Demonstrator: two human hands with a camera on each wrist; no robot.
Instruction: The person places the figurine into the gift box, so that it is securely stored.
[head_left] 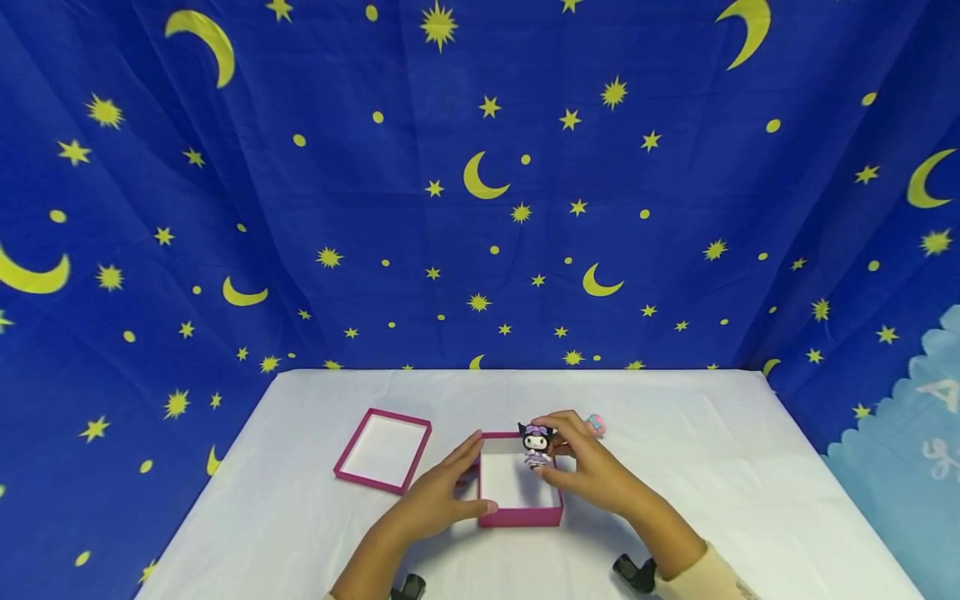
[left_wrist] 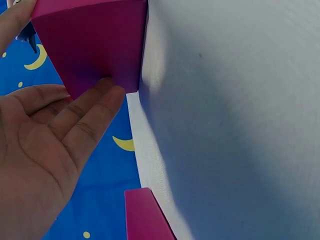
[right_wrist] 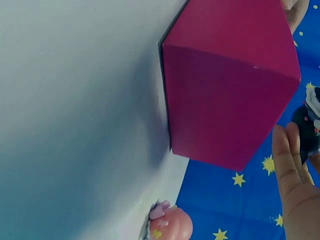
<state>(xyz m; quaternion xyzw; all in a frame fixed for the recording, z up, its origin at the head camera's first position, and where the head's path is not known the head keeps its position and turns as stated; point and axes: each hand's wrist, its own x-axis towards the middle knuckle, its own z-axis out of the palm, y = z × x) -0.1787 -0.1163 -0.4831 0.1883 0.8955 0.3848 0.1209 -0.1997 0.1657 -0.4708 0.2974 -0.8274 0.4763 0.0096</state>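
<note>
My right hand [head_left: 596,475] holds a small figurine [head_left: 536,446] with a white face, black pointed hood and purple dress, upright over the right part of an open pink box [head_left: 521,517]. In the right wrist view the figurine [right_wrist: 306,131] is partly cut off by the frame edge. The box has a white inside. My left hand [head_left: 437,496] holds the box at its left side, thumb at the front left corner and index finger at the back left corner. Other left fingertips touch the outer wall in the left wrist view.
Left of the box lies a pink-rimmed lid [head_left: 384,451], white inside facing up. A pink and blue toy [head_left: 596,425] sits behind my right hand, partly hidden. The white table [head_left: 240,517] backs onto a blue star-patterned curtain [head_left: 405,225].
</note>
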